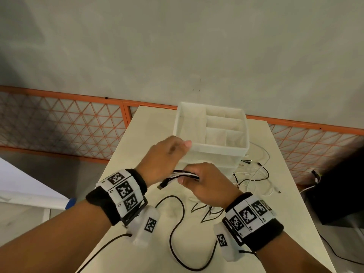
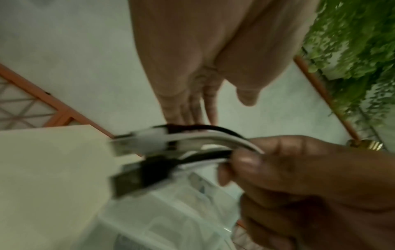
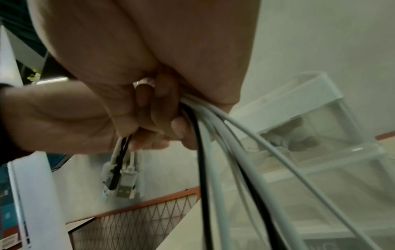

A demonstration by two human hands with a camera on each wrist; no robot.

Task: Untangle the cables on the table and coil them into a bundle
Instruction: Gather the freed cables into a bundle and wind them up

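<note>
My right hand (image 1: 204, 186) grips a bunch of black and white cables (image 1: 185, 174) just above the table, in front of the box. Their USB plugs (image 1: 162, 185) stick out to the left of the fist. In the right wrist view the cables (image 3: 213, 135) run down out of the curled right fingers (image 3: 162, 110), and the plugs (image 3: 123, 187) hang below. My left hand (image 1: 165, 156) is beside the bunch, thumb raised. Its straight fingers (image 2: 192, 110) touch the cables (image 2: 205, 143) where they leave the right hand (image 2: 299, 177).
A white compartment box (image 1: 210, 134) stands at the back of the cream table (image 1: 285, 213). A tangle of white and black cables (image 1: 254, 174) lies right of it. A long black cable (image 1: 177, 223) loops across the front. The table's edges run close on both sides.
</note>
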